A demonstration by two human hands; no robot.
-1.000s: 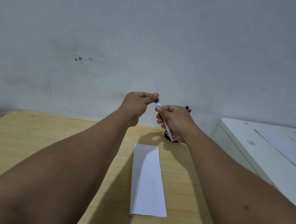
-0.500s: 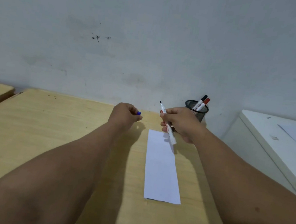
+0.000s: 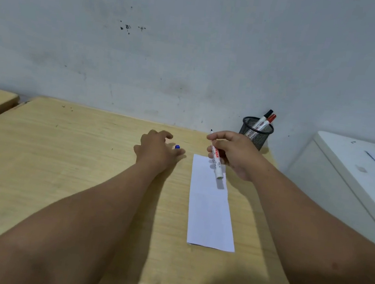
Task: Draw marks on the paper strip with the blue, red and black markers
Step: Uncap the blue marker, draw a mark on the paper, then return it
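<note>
Near the middle of the frame, I am holding my left hand [image 3: 157, 149] low over the wooden counter [image 3: 58, 172], fingers loosely spread, with the small blue cap [image 3: 177, 147] showing just beside the thumb. Whether I am pinching the cap or it is lying free on the wood, I cannot tell from this angle. Right of centre, my right hand [image 3: 234, 155] is closing around the uncapped marker [image 3: 215, 160], fingers wrapped on the white barrel with its red lettering. I am tilting it so the dark tip is pointing up and away toward the wall [image 3: 194, 47], while the blunt rear end is hanging over the far end of the paper strip [image 3: 210, 211]. I cannot tell if that end is touching the sheet; it is casting a shadow just below itself.

I am seeing the paper strip lying flat on the counter, running from under my right hand down toward the lower centre of the frame, its surface looking blank. At the upper right, against the wall, the black mesh pen cup [image 3: 255, 133] is standing at the counter's far corner, holding the black marker [image 3: 263, 119] and the red marker [image 3: 267, 122], both capped and leaning right, side by side. Further right, a white cabinet [image 3: 349, 175] is standing next to the counter.
</note>
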